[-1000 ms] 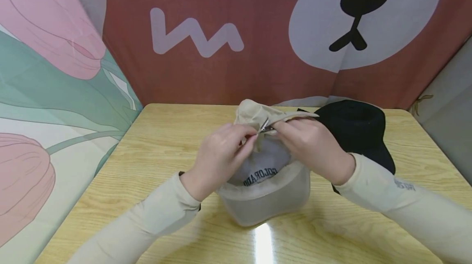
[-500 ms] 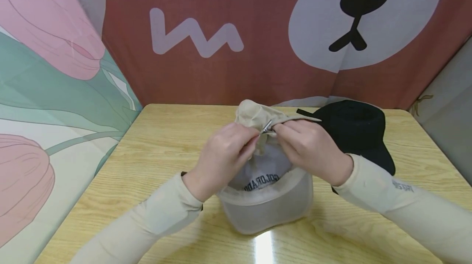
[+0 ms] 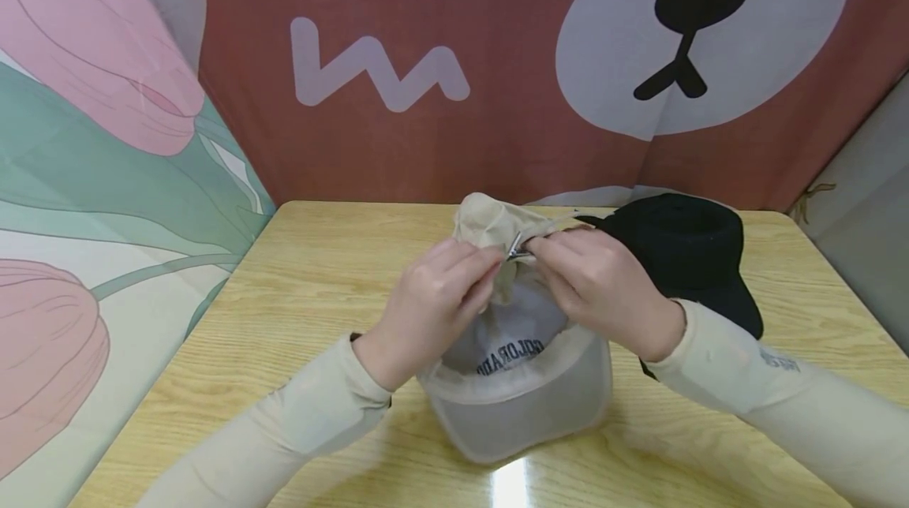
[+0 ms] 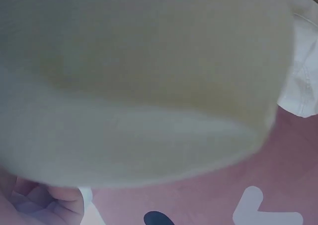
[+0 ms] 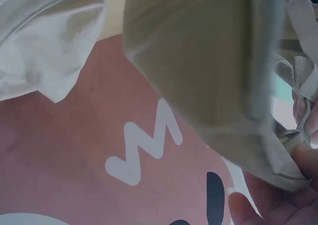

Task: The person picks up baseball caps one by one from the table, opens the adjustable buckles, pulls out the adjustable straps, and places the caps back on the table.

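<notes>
Cream cloth forms the cap [image 3: 514, 328], between and below my hands. My left hand [image 3: 435, 304] pinches its strap [image 3: 506, 285] beside the shiny metal buckle [image 3: 517, 248]; my right hand [image 3: 600, 281] grips the cap's back edge, though my fingers hide exactly where. The curved brim [image 3: 529, 425] sits nearer me than a second ago. Dark mirrored letters [image 3: 510, 356] mark the crown's inside; a rounded black hat [image 3: 682, 244] lies on the wood-grained table [image 3: 334, 279].
</notes>
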`<action>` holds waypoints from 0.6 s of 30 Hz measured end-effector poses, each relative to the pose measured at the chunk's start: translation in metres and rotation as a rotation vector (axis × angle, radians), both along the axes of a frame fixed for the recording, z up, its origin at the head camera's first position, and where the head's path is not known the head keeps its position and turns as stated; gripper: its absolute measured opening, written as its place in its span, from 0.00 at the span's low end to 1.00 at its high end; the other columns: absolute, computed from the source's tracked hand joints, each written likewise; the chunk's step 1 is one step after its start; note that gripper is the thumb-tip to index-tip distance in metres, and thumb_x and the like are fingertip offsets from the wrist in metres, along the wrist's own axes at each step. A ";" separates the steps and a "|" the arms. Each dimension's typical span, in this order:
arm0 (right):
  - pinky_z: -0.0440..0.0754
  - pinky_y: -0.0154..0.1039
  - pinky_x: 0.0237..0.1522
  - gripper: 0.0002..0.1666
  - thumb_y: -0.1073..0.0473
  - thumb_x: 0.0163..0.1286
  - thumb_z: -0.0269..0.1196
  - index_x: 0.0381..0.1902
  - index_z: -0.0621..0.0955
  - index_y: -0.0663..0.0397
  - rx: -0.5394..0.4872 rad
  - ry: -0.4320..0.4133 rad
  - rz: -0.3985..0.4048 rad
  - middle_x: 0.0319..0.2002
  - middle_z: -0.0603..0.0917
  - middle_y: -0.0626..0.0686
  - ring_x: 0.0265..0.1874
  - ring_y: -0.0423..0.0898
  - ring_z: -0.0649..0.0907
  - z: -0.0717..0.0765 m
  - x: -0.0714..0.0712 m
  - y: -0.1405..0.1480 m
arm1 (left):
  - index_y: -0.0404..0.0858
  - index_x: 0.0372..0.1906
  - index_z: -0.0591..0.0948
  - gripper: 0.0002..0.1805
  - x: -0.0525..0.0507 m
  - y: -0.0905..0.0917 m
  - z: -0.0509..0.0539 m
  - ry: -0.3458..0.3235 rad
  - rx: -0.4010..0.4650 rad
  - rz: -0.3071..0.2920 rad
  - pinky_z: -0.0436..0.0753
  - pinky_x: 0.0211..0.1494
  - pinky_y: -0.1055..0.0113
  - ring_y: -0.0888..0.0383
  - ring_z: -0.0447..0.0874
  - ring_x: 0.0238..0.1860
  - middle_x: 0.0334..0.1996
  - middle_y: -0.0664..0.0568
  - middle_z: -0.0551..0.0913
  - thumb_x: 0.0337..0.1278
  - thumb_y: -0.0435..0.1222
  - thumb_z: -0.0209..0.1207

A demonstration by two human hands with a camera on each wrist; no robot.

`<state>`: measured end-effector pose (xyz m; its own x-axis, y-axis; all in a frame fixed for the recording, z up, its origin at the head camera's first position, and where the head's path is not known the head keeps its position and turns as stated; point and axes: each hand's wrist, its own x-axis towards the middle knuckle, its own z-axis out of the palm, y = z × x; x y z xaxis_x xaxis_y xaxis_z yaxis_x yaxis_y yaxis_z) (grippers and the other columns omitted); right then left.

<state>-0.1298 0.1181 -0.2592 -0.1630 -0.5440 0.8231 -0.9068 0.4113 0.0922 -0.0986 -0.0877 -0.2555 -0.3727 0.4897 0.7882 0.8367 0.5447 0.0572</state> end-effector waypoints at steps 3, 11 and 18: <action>0.80 0.46 0.26 0.19 0.61 0.79 0.45 0.36 0.79 0.67 0.005 0.035 0.002 0.19 0.76 0.54 0.17 0.48 0.76 0.000 0.000 -0.001 | 0.29 0.39 0.84 0.07 0.000 0.002 0.000 -0.016 0.021 -0.006 0.80 0.36 0.69 0.55 0.80 0.31 0.30 0.48 0.84 0.54 0.23 0.61; 0.77 0.44 0.22 0.17 0.69 0.75 0.43 0.32 0.77 0.68 0.046 0.138 -0.010 0.23 0.75 0.57 0.18 0.51 0.75 -0.001 0.000 -0.005 | 0.31 0.35 0.84 0.03 0.002 0.003 0.002 -0.018 0.021 0.006 0.81 0.39 0.68 0.55 0.81 0.32 0.29 0.48 0.84 0.54 0.24 0.63; 0.73 0.43 0.22 0.16 0.70 0.71 0.44 0.29 0.78 0.66 -0.010 0.045 0.043 0.23 0.77 0.56 0.20 0.50 0.75 0.001 -0.002 -0.005 | 0.30 0.35 0.83 0.05 0.002 0.004 0.003 0.011 -0.003 -0.001 0.79 0.36 0.69 0.55 0.78 0.30 0.26 0.49 0.82 0.52 0.23 0.63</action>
<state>-0.1315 0.1130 -0.2579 -0.1018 -0.5415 0.8345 -0.9188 0.3727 0.1297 -0.0967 -0.0839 -0.2528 -0.3637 0.4923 0.7908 0.8379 0.5438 0.0468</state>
